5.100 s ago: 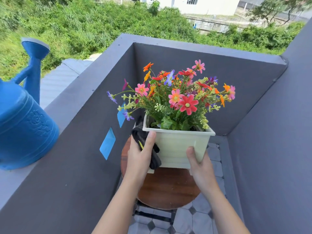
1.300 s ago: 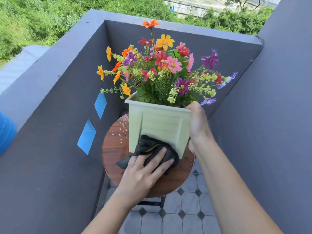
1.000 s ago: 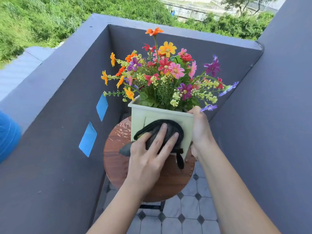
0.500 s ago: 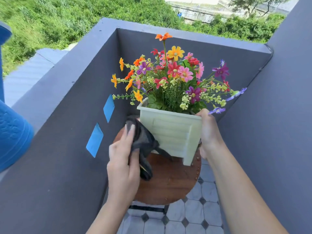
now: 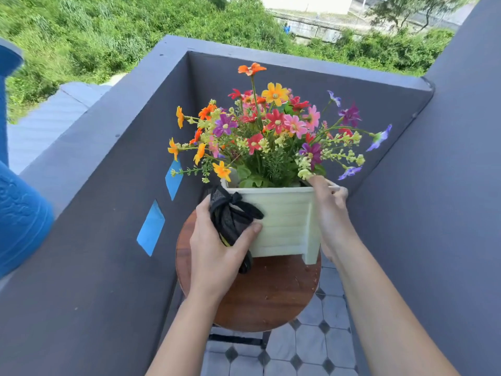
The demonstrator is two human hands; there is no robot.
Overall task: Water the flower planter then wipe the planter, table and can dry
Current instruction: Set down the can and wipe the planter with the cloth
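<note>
A pale green square planter full of colourful flowers stands on a small round wooden table. My left hand grips a black cloth and presses it against the planter's left front corner. My right hand holds the planter's right rim and side, thumb over the top edge. A blue watering can sits on the wall ledge at the far left, cut off by the frame edge.
Dark grey balcony walls close in on the left, back and right. Two blue tape patches stick to the left wall. Tiled floor shows below the table. Green bushes lie beyond the wall.
The planter has been turned so a flat face looks at me. My left hand with the cloth moved up onto the planter's left front corner. My right hand stays on the right rim.
</note>
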